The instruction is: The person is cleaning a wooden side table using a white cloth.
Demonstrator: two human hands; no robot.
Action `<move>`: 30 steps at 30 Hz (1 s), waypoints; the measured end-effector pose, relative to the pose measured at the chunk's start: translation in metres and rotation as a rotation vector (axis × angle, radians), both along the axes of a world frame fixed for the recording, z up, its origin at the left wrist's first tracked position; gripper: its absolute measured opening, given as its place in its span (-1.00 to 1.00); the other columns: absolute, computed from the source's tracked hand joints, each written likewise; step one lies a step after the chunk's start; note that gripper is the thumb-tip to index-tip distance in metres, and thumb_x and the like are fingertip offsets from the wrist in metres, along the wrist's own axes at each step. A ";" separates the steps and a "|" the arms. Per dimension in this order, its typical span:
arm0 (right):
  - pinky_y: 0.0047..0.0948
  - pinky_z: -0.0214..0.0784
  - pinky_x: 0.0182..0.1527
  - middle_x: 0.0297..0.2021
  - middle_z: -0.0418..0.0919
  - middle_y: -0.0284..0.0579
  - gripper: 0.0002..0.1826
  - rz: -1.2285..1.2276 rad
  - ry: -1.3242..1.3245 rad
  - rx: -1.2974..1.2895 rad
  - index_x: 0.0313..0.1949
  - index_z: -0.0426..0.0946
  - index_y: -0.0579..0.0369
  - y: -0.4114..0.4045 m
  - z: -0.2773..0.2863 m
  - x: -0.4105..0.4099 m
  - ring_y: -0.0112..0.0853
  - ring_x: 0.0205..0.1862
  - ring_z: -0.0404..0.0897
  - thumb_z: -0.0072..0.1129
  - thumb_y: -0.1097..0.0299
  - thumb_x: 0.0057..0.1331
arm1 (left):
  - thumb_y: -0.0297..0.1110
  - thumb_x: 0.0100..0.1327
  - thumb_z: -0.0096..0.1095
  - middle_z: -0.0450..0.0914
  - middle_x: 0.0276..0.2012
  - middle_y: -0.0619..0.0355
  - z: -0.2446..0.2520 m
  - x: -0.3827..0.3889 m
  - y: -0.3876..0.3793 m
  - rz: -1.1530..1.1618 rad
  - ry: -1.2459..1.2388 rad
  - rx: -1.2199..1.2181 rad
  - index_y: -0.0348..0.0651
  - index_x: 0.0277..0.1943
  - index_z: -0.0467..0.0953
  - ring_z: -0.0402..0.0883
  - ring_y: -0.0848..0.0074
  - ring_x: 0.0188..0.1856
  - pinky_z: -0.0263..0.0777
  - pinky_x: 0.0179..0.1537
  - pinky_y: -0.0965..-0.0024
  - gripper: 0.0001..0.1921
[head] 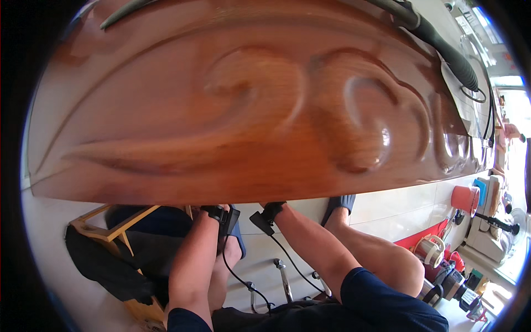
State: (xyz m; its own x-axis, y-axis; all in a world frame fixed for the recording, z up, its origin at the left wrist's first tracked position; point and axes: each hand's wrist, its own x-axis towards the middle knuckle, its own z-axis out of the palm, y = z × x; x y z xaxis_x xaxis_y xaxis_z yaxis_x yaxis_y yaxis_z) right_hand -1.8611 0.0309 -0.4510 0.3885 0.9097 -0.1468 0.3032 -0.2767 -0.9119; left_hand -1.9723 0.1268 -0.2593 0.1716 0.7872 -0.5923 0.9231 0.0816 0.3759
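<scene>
A large glossy brown wooden panel with carved scrolls (257, 124) spans the view before me. Both my forearms reach under its lower edge, each with a black strap and a cabled black device at the wrist. The panel hides my left hand and my right hand, apart from slivers of skin beside the straps, so what they hold or touch does not show. On top of the panel, at the upper right, lies a black ribbed handle or hose end (456, 66) with a wire loop. A dark tapered tip (120, 14) juts in at the upper left.
At the left stands a wooden chair frame (112, 232) with dark cloth over it. Chrome stool legs (284, 278) rest on the tiled floor (398, 211). To the right are a pink bucket (464, 199), a metal kettle or pot (429, 251) and a fan (518, 224).
</scene>
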 end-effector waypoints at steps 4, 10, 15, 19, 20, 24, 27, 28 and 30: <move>-0.05 0.42 0.11 0.07 0.56 -0.03 -0.60 0.031 -0.311 0.273 0.20 0.55 0.23 0.001 0.016 0.031 -0.18 0.08 0.48 0.19 0.16 0.60 | 0.08 0.57 0.36 0.66 0.38 -0.04 -0.058 -0.007 -0.006 0.058 -0.235 0.217 -0.14 0.41 0.61 0.57 0.09 0.41 0.43 0.43 -0.03 -0.43; -0.06 0.38 -0.06 -0.16 0.54 -0.04 -0.68 -0.282 0.046 0.060 0.03 0.58 0.31 -0.012 0.088 0.121 -0.23 -0.08 0.39 0.11 0.24 0.58 | 0.07 0.56 0.34 0.69 0.32 -0.05 -0.099 0.096 -0.042 0.239 -0.640 0.240 -0.15 0.39 0.62 0.62 0.07 0.36 0.45 0.39 -0.07 -0.45; -0.03 0.36 0.12 0.02 0.56 0.04 -0.63 -0.328 0.094 -0.028 0.16 0.58 0.26 -0.005 0.109 0.123 -0.14 0.10 0.43 0.10 0.19 0.61 | 0.06 0.56 0.32 0.72 0.28 -0.05 -0.089 0.121 -0.050 0.285 -0.702 0.296 -0.16 0.37 0.62 0.65 0.05 0.32 0.47 0.36 -0.11 -0.46; 0.00 0.34 0.27 0.17 0.58 0.10 -0.58 -0.113 -0.143 -0.126 0.25 0.58 0.23 0.019 0.073 0.066 -0.06 0.24 0.45 0.09 0.15 0.64 | 0.06 0.56 0.31 0.74 0.24 -0.06 -0.102 0.064 -0.030 0.326 -0.662 0.363 -0.16 0.36 0.63 0.68 0.03 0.28 0.48 0.34 -0.14 -0.47; 0.01 0.34 0.31 0.21 0.58 0.11 -0.56 -0.053 -0.190 -0.155 0.28 0.58 0.22 0.025 0.063 0.053 -0.04 0.28 0.46 0.09 0.13 0.65 | 0.06 0.56 0.31 0.74 0.23 -0.06 -0.105 0.048 -0.023 0.334 -0.651 0.377 -0.16 0.35 0.63 0.69 0.03 0.28 0.49 0.33 -0.14 -0.47; 0.03 0.32 0.45 0.36 0.59 0.17 -0.51 0.243 -0.270 -0.272 0.37 0.58 0.19 0.055 0.034 -0.022 0.03 0.42 0.49 0.08 0.09 0.68 | 0.05 0.56 0.29 0.76 0.19 -0.07 -0.108 -0.043 0.004 0.348 -0.528 0.428 -0.17 0.34 0.63 0.72 0.01 0.24 0.50 0.31 -0.17 -0.48; 0.05 0.32 0.51 0.42 0.61 0.21 -0.48 0.340 -0.323 -0.285 0.41 0.59 0.18 0.077 0.035 -0.054 0.09 0.48 0.51 0.08 0.08 0.69 | 0.05 0.56 0.29 0.77 0.18 -0.07 -0.114 -0.069 0.025 0.334 -0.493 0.458 -0.17 0.34 0.64 0.73 0.01 0.23 0.51 0.29 -0.18 -0.48; 0.05 0.32 0.51 0.41 0.62 0.23 -0.49 0.299 -0.301 -0.237 0.39 0.60 0.19 0.081 0.040 -0.067 0.10 0.47 0.52 0.09 0.09 0.68 | -0.02 0.50 0.38 0.79 0.16 -0.05 -0.116 -0.084 0.029 0.247 -0.309 0.619 -0.18 0.27 0.68 0.73 0.03 0.23 0.51 0.27 -0.14 -0.52; 0.06 0.33 0.49 0.38 0.63 0.25 -0.50 0.231 -0.259 -0.176 0.37 0.61 0.20 0.080 0.045 -0.071 0.13 0.45 0.54 0.10 0.10 0.67 | -0.08 0.47 0.44 0.80 0.14 -0.07 -0.108 -0.093 0.026 0.160 -0.216 0.776 -0.19 0.23 0.71 0.71 0.01 0.23 0.51 0.26 -0.09 -0.56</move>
State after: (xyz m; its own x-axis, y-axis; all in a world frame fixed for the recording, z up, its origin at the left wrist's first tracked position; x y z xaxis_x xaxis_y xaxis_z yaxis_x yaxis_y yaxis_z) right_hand -1.9322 0.1107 -0.4065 0.2213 0.9472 -0.2322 0.5902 -0.3196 -0.7413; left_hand -2.0652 0.1533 -0.3675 0.0703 0.9839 0.1642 0.8231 -0.1502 0.5476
